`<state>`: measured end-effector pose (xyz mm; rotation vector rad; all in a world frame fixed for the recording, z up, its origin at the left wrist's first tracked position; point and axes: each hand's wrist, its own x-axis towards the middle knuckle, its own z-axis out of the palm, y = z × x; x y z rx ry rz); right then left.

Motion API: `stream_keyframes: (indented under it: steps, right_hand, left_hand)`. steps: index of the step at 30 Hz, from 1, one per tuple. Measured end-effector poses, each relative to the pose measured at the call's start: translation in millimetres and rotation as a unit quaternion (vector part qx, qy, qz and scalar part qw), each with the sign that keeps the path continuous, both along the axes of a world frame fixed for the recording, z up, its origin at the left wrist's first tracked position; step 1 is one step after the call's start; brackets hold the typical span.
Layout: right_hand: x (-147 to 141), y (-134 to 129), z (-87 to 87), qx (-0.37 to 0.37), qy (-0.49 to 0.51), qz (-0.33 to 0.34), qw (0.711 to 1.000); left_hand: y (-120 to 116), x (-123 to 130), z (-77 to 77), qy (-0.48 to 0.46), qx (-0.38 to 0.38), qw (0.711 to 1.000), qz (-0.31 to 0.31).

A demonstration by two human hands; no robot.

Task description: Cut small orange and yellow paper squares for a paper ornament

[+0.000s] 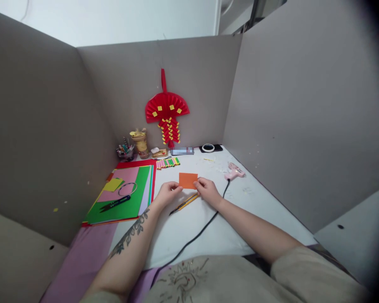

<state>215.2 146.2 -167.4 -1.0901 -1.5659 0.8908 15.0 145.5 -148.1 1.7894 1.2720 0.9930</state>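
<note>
1. Cable (205, 227), black, smooth and flexible; laid in a long curve over the white tabletop (255, 219).
2. Utility knife (185, 203), slim, yellow and dark; laid aslant below the paper, its upper end close to the right hand. Whether contact is made there cannot be told.
3. Left hand (168, 194): the lower left corner of the paper is pinched between thumb and fingers. Right hand (209, 191): the right edge is pinched likewise.
4. Orange paper rectangle (188, 180), matte, flat, crisp-edged; held between both hands above the tabletop. Judged light, fairly stiff for its size, not slippery, easily creased; best taken by the edges or corners. Whether it is single or folded cannot be told.
5. Scissors (120, 203), dark, pointed; rested on a stack of coloured paper sheets (141, 185), smooth and square-cornered.
6. Hot-glue gun (234, 173), pale pink, seemingly hard plastic; laid on its side.
7. Paper tubes (168, 163), pink and green, yellow-ended; set in a row.
8. Fan-shaped ornament (167, 105), red, pleated, hung against the grey partition (202, 84); small yellow squares are attached.
</note>
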Motion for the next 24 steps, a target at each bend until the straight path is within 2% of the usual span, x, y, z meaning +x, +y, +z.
stream_keyframes:
  steps: [3,6,8,14,18,24]
  right_hand:
    - [-2.6,3.3,-1.3,-0.007,0.066,0.056,0.996]
    - [-7.2,3.8,-0.4,-0.027,0.153,0.125,0.980]
    - [-10.7,2.0,1.4,-0.055,0.183,0.143,0.971]
    - [-16.5,-2.5,4.1,-0.063,0.181,0.119,0.974]
    - [-17.4,-1.5,0.3,-0.044,0.156,0.082,0.983]
    - [-18.1,-2.3,-4.4,-0.016,0.126,0.070,0.989]
  left_hand:
    - [-3.8,3.8,3.7,-0.015,0.021,1.000,0.011]
    - [-9.0,9.4,7.1,-0.002,0.079,0.997,0.017]
    - [-13.2,13.2,8.9,0.014,0.120,0.993,0.015]
    - [-19.6,17.6,8.9,0.069,0.179,0.981,0.004]
    - [-19.2,17.2,6.4,0.098,0.181,0.979,-0.002]
    - [-19.1,18.1,1.5,0.110,0.179,0.977,-0.028]
